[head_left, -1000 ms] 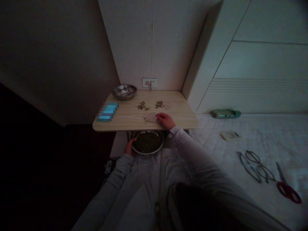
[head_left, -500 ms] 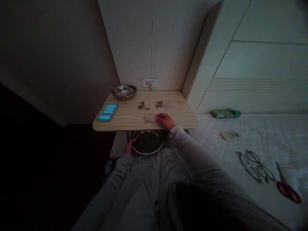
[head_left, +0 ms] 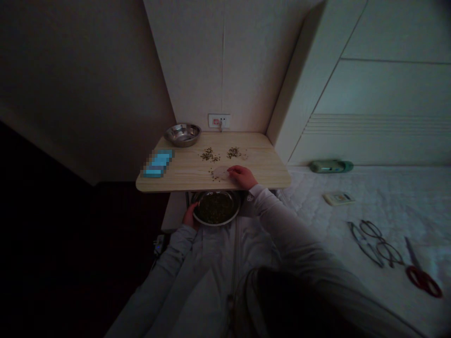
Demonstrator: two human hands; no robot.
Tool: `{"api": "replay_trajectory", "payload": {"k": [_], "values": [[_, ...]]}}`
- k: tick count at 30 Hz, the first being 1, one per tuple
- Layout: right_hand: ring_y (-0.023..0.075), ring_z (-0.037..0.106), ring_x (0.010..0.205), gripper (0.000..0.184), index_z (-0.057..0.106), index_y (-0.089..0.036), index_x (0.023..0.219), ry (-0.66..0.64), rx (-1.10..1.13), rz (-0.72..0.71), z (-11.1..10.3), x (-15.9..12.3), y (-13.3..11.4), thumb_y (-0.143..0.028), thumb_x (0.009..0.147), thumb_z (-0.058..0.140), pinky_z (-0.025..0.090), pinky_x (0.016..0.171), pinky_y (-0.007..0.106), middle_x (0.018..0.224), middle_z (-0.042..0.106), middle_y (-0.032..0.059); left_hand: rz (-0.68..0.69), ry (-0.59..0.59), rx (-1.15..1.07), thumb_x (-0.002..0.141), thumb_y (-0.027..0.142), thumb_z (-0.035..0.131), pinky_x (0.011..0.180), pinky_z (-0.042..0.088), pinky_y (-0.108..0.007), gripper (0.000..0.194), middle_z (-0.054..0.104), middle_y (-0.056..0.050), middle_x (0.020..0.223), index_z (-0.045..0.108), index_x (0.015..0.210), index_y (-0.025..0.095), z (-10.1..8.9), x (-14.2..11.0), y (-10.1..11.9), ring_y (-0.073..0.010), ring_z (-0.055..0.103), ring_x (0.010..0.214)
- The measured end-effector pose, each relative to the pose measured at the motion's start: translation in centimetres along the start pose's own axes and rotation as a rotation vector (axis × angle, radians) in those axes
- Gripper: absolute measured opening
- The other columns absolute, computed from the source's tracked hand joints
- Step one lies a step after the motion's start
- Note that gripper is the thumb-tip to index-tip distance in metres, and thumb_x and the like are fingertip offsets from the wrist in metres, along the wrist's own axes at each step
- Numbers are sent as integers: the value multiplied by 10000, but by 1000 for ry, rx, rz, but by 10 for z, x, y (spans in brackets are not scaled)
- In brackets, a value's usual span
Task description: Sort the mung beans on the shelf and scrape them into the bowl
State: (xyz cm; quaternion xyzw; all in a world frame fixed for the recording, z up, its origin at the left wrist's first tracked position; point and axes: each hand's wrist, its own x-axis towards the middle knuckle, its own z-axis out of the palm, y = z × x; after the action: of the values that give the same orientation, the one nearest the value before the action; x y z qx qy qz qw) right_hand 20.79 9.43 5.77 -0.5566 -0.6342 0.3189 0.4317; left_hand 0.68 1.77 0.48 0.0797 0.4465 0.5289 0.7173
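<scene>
My left hand (head_left: 189, 217) grips the left rim of a steel bowl (head_left: 215, 208) full of dark green bits, held just below the front edge of a small wooden table (head_left: 183, 169). My right hand (head_left: 242, 176) rests on the table with fingers curled, touching a pale flat thing (head_left: 220, 172) that lies among a few scattered green bits. Two small heaps of the same green bits (head_left: 210, 154) (head_left: 233, 152) lie farther back on the table.
An empty steel bowl (head_left: 182, 134) stands at the table's back left, a blurred blue object (head_left: 158, 163) at its left. A wall socket (head_left: 219, 121) is behind. On the white bed to the right lie glasses (head_left: 375, 243), red-handled scissors (head_left: 421, 276), a small card (head_left: 338, 198) and a green device (head_left: 330, 166).
</scene>
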Motion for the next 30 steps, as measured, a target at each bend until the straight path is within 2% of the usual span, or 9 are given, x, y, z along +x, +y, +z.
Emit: {"api": "replay_trajectory", "payload": {"k": [10, 19, 27, 30], "values": [[93, 531, 587, 153, 606, -169, 764, 5, 89, 11, 0, -1, -2, -228, 684, 490, 419, 653, 241, 602, 600, -25, -24, 23, 12, 678, 231, 495, 769, 456, -302, 165, 667, -40, 620, 632, 711, 145, -1, 3, 0, -194, 607, 818], [91, 521, 593, 129, 608, -165, 717, -64, 129, 31, -4, -2, -5, -194, 652, 501, 394, 659, 230, 581, 583, -38, -2, 26, 11, 686, 211, 493, 747, 460, -287, 164, 660, -47, 599, 629, 680, 119, 0, 2, 1, -189, 617, 756], [87, 484, 560, 125, 594, -170, 711, -45, 108, 57, -3, -3, -5, -215, 644, 498, 384, 624, 229, 571, 559, -42, -25, 23, 1, 692, 218, 487, 767, 454, -288, 179, 661, -54, 606, 636, 706, 119, 2, 1, 1, -198, 610, 804], [89, 486, 565, 119, 592, -170, 699, -61, 112, 43, -3, -3, -4, -221, 644, 499, 387, 630, 230, 572, 562, -39, -33, 12, -6, 701, 222, 477, 754, 458, -287, 193, 666, -50, 618, 639, 707, 117, 1, 0, 1, -186, 617, 752]]}}
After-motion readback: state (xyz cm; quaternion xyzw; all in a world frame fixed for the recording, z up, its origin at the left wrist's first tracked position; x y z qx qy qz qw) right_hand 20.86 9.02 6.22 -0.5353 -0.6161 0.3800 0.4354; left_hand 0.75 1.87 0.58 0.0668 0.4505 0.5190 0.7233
